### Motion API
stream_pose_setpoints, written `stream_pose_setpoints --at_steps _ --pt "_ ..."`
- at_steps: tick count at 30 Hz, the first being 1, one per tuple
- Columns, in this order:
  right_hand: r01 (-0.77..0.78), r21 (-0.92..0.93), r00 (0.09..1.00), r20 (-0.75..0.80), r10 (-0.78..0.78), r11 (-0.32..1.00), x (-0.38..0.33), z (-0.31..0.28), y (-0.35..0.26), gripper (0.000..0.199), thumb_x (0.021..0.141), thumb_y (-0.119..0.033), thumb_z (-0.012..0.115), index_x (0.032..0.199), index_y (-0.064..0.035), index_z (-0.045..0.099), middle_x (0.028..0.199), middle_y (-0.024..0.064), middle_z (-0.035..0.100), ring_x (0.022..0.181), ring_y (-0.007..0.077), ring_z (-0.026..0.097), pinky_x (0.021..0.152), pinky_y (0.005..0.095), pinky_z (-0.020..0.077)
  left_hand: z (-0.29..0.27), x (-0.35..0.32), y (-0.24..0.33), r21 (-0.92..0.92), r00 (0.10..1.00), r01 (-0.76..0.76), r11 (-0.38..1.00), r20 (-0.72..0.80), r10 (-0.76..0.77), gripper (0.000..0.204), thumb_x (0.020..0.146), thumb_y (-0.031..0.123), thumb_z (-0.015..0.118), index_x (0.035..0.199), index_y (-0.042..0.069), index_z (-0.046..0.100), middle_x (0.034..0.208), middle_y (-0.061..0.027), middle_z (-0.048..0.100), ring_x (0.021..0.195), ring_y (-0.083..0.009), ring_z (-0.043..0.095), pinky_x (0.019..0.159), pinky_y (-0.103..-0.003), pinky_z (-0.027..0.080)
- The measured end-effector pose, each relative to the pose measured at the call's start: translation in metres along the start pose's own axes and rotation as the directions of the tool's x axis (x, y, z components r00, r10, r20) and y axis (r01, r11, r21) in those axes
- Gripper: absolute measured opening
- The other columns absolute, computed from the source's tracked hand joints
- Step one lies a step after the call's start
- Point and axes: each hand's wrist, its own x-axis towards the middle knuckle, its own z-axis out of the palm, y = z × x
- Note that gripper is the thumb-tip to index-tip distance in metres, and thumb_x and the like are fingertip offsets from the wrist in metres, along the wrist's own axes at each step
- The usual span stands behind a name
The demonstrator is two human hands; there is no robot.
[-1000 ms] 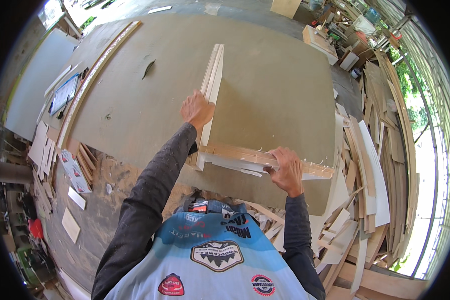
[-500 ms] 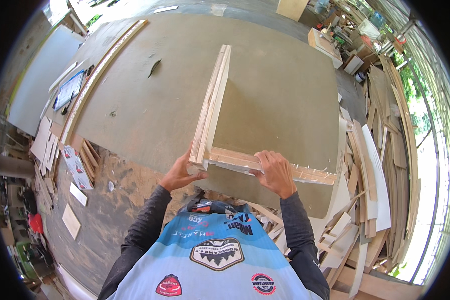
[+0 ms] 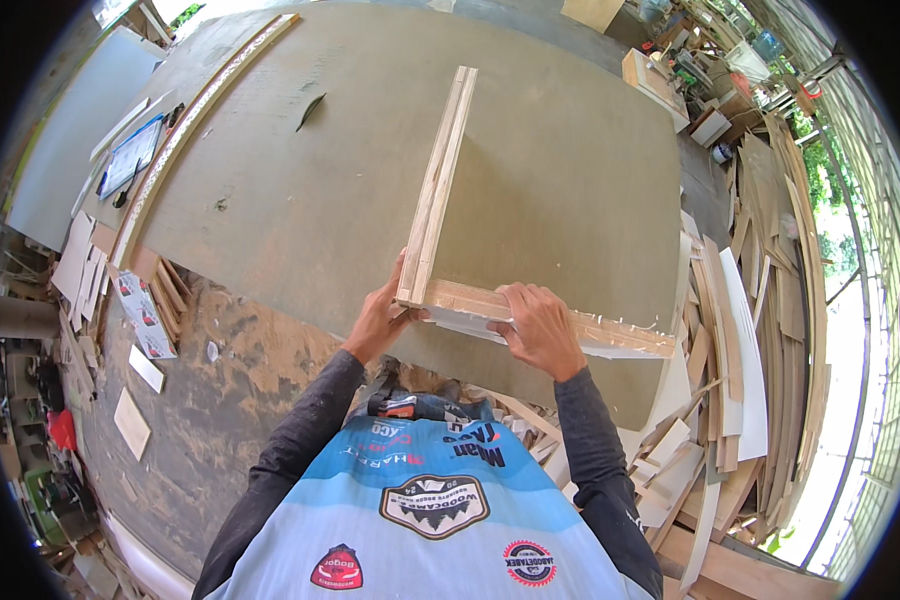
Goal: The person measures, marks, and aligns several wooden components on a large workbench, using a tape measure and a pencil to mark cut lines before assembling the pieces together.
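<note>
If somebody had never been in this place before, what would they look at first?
Probably the long board and the near board, which meet in a corner in the middle of the brown table, with the left hand at that corner and the right hand gripping the near board. After that, the blue shirt at the bottom and the messy wood pile along the right side.

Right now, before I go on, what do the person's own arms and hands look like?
The left hand and right hand are bare, with no gloves. The left sleeve and right sleeve are long and dark, near black, reaching about to the wrists. No cables show on either.
</note>
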Motion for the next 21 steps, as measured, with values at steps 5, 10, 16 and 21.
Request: stream_pose_setpoints --at_steps 5,10,16,21 --pt "-0.010 0.021 1.000 0.027 0.010 1.000 0.007 0.002 0.010 0.045 0.079 -0.031 0.078 0.110 -0.0020 0.061 0.097 0.0154 0.066 0.086 0.0335 0.062 0.079 0.0425 0.0489 0.006 0.009 -0.001 -0.018 0.996 -0.066 0.998 -0.053 0.065 0.105 0.083 0.018 0.080 0.161 0.014 0.010 0.137 -0.0225 0.059 0.122 -0.0341 0.062 0.101 -0.044 0.050" --pt "-0.011 -0.006 1.000 -0.024 0.011 1.000 0.003 0.003 0.006 0.046 0.079 -0.030 0.078 0.111 -0.0022 0.061 0.095 0.0142 0.066 0.085 0.0326 0.063 0.078 0.0415 0.0491 0.009 0.009 0.000 0.018 0.995 -0.070 0.997 -0.069 0.071 0.107 0.082 0.018 0.081 0.161 0.012 0.009 0.134 -0.0231 0.061 0.119 -0.0366 0.063 0.098 -0.044 0.052" --pt "0.013 0.006 0.997 -0.071 -0.013 1.000 -0.002 0.002 0.009 0.044 0.076 -0.023 0.081 0.110 -0.0025 0.061 0.096 0.0140 0.066 0.087 0.0325 0.063 0.077 0.0415 0.0495 0.012 0.012 0.004 0.096 0.992 -0.108 0.989 -0.056 0.114 0.109 0.080 0.016 0.083 0.161 0.010 0.009 0.132 -0.0240 0.061 0.116 -0.0410 0.063 0.096 -0.043 0.052" --pt "0.108 0.089 0.988 -0.120 -0.097 0.990 0.015 0.011 -0.003 0.045 0.077 -0.020 0.080 0.111 -0.0014 0.057 0.098 0.0148 0.063 0.089 0.0336 0.062 0.078 0.0425 0.0501 0.012 0.014 0.000 0.070 0.992 -0.113 0.991 -0.056 0.117 0.111 0.079 0.015 0.083 0.161 0.011 0.008 0.128 -0.0223 0.064 0.115 -0.0372 0.065 0.096 -0.043 0.052"
